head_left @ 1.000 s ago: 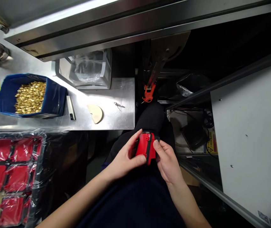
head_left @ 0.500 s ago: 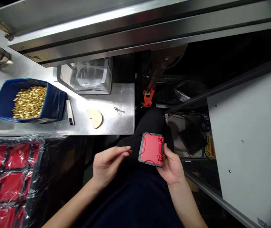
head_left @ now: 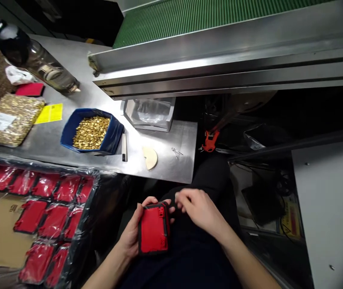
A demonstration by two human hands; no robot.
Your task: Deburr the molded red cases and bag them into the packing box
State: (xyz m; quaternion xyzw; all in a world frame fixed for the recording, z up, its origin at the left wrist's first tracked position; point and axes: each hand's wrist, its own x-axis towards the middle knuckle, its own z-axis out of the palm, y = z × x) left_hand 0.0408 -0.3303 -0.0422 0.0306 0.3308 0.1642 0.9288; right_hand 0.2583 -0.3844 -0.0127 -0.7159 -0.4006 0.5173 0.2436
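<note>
My left hand (head_left: 132,233) is wrapped round a red and black plastic case (head_left: 153,230), held above my lap. Its flat red face points up, and small red fittings sit along its right edge. Just to the right of the case, my right hand (head_left: 199,208) is closed, with the fingers curled. Whether something small is between those fingertips is hidden. Beyond my hands, a blue bin (head_left: 115,138) of small brass-coloured parts (head_left: 91,132) stands on the metal bench (head_left: 171,170).
A box lined with plastic film holds several red cases (head_left: 53,220) at left. On the bench are a box cutter (head_left: 124,147), a cream half-disc (head_left: 150,157), a clear-fronted bin (head_left: 169,118) and a bottle (head_left: 51,70). A green conveyor belt (head_left: 213,18) runs behind a metal rail.
The case has passed from my right hand to my left. My right hand has let go and curled beside it. The view has swung left, showing more bench and the belt.
</note>
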